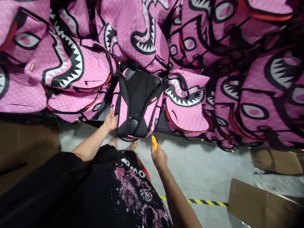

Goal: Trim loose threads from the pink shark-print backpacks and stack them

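A pink and black backpack [142, 91] lies in front of me with its black padded back and shoulder straps facing up. My left hand [111, 121] grips its left side near the lower end, thumb raised and the other fingers partly hidden by the bag. In my right hand [159, 156] is a small tool with a yellow handle [154, 143] and a thin metal end. That metal end reaches the lower right edge of the backpack, beside the strap; its exact kind is unclear.
Pink shark-mouth backpacks [64, 63] are piled left, right and behind on a dark surface. Cardboard stands at the left [28, 152], and a cardboard box [258, 202] is at the lower right. Yellow-black tape [206, 202] crosses the pale floor [197, 171].
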Tool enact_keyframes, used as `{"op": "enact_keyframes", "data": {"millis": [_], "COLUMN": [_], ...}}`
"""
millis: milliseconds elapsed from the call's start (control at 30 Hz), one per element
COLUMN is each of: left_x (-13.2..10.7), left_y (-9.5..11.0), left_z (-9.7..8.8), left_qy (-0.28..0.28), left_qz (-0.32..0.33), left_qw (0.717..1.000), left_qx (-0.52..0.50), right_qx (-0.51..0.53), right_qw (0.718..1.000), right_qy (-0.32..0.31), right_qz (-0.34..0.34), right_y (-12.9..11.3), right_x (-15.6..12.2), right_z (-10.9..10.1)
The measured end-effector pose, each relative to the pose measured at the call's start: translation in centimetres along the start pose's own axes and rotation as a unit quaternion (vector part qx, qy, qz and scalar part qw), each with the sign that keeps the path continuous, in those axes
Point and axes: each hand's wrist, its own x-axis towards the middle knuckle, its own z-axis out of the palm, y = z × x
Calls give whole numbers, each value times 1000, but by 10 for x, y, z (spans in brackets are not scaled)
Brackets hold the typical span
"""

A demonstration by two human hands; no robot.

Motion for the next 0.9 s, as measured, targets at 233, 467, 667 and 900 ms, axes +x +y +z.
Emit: {"op": "enact_keyframes", "data": {"millis": [233,467,667,900], "left_x": [2,-1,-10,-20], "left_y": [0,-2,-4,-4], "left_z": [3,12,27,42], "left_qy": [8,13,24,136], "left_qz": [3,2,12,93], "left_qw": [1000,1000,999,967], "left_qx": [19,19,21,192], "right_qx": [98,28,-10,-18], "right_qw": [995,981,980,986], "right_qy": [-28,-178,-187,-162], "right_qz": [4,-64,-64,-28], "right_y": [21,-25,-45,-50], "right_x": [-85,-111,-89,-83], "right_z": [13,17,8,16]}}
